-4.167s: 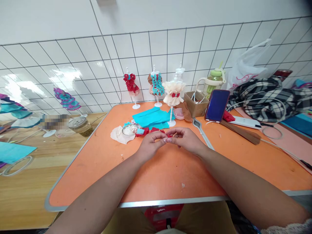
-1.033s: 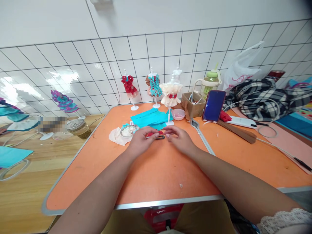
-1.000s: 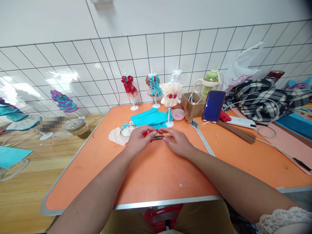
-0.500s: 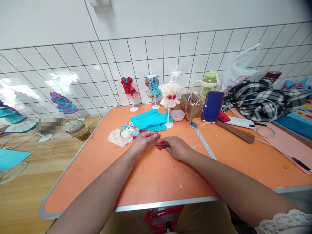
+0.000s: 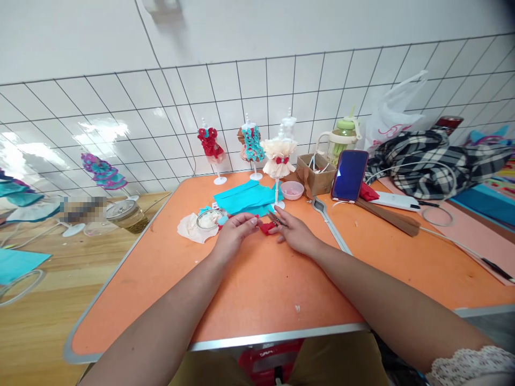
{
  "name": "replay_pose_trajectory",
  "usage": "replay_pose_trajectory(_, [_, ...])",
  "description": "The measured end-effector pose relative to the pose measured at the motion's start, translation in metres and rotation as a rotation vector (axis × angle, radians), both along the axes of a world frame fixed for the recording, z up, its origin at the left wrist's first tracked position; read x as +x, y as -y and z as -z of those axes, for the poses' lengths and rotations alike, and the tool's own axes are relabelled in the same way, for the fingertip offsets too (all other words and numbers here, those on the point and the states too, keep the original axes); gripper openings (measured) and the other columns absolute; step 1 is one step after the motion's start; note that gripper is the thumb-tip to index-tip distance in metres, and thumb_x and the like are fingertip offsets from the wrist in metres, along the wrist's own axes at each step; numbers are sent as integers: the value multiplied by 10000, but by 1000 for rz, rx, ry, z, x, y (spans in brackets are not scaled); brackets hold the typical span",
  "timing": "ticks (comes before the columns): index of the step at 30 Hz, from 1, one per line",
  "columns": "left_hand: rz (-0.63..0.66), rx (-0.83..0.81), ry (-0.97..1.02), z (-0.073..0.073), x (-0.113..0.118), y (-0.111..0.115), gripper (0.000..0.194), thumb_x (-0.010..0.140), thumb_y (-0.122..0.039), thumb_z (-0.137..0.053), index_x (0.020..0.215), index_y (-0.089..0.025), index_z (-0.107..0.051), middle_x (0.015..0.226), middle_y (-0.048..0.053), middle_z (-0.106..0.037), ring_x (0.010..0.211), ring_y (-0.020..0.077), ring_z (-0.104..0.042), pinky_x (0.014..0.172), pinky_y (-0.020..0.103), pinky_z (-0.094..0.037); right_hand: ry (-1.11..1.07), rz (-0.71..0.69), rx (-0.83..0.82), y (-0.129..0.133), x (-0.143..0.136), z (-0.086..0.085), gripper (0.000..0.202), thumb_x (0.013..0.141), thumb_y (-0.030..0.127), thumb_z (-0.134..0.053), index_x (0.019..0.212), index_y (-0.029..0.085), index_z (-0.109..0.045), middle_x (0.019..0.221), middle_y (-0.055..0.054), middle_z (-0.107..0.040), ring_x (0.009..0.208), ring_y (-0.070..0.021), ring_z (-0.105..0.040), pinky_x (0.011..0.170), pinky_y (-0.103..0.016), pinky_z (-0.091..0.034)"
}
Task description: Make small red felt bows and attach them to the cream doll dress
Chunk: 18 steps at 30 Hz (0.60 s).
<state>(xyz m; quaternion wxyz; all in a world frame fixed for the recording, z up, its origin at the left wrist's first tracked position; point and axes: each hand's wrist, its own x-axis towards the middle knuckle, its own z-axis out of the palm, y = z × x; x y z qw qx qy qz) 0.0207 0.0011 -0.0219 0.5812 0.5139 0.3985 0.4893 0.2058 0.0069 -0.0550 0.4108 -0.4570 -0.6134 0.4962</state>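
Observation:
Over the orange table (image 5: 241, 300), my left hand (image 5: 237, 231) is closed, its thumb and fingertips pinching a small red piece (image 5: 256, 217). My right hand (image 5: 295, 231) is just to the right, closed around small dark scissors (image 5: 275, 217) that point up and left. A red scrap (image 5: 266, 229) lies between the hands, by the right fingertips. Behind them are blue sheets (image 5: 245, 198) and a small mannequin in a cream dress with a red bow (image 5: 279, 158). A round dish (image 5: 209, 219) sits on cream paper left of my left hand.
Two dressed mannequins, one in red (image 5: 210, 147) and one in blue (image 5: 252, 145), stand by the wall. A pink bowl (image 5: 292, 190), cardboard box (image 5: 317, 179), upright phone (image 5: 350, 176) and plaid cloth (image 5: 422, 161) are at the back right. A glass jar (image 5: 127, 215) is left.
The scissors have turned from pointing left to pointing up and left, and sit higher in my right hand. Its fingers have spread somewhat. The red scrap between the hands shows more.

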Motion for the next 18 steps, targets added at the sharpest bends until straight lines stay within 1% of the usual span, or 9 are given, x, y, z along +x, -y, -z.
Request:
replay_pose_trajectory(2, [24,-26,-36,1,2,1,234,680,-360,-722,785,-158,-670,831,54,-686,844,188,-625,827,339,-474,125,135,128,1,5,-8,564,792,163,-474,1344,277,-446,1144,-50,-649,860,-165,-621,696,-292,-491])
replay_pose_trajectory(3, [22,-28,-46,1,2,2,233,680,-358,-722,784,-155,-672,836,55,-685,839,186,-623,821,335,-474,197,171,182,2,7,-12,488,792,168,-479,1268,260,-535,1021,-37,-694,845,-171,-618,721,-296,-476])
replay_pose_trajectory(4, [17,-24,-50,1,3,2,231,682,-354,-723,786,-154,-673,839,54,-683,837,183,-621,818,329,-473,254,181,218,4,8,-16,409,796,181,-486,1181,250,-605,925,-23,-711,829,-174,-615,735,-294,-461])
replay_pose_trajectory(6, [5,-8,-46,0,3,3,223,684,-349,-723,786,-157,-672,839,47,-682,831,175,-616,812,318,-469,309,156,245,10,6,-22,285,824,255,-493,1051,237,-664,851,-11,-703,782,-172,-607,709,-276,-439])
replay_pose_trajectory(8, [2,9,-47,-1,3,3,219,685,-351,-723,783,-162,-673,835,39,-685,819,168,-615,810,314,-464,331,124,268,18,2,-25,289,883,362,-434,1019,228,-651,850,-16,-682,742,-166,-592,654,-259,-414])
replay_pose_trajectory(10, [4,31,-71,-2,3,3,222,682,-358,-725,781,-166,-676,819,33,-689,801,165,-615,808,314,-458,392,107,318,24,-2,-26,369,936,423,-313,992,222,-617,815,-22,-653,715,-166,-573,627,-256,-385])
replay_pose_trajectory(12, [10,64,-109,-3,3,4,226,683,-364,-726,783,-166,-679,813,32,-690,800,168,-614,813,316,-453,470,95,365,28,-5,-25,406,960,421,-230,928,220,-581,764,-24,-625,697,-170,-558,628,-263,-365])
replay_pose_trajectory(14, [17,96,-138,-5,4,6,227,689,-365,-722,783,-163,-679,829,38,-691,828,178,-611,824,319,-448,507,77,385,30,-6,-23,389,965,417,-217,878,223,-543,747,-20,-609,695,-172,-553,638,-266,-358])
replay_pose_trajectory(18, [7,125,-180,-6,6,9,235,695,-376,-716,779,-160,-679,847,47,-691,858,192,-606,820,318,-447,495,26,373,29,-8,-22,373,970,420,-206,848,227,-501,757,-10,-600,708,-166,-550,659,-265,-363])
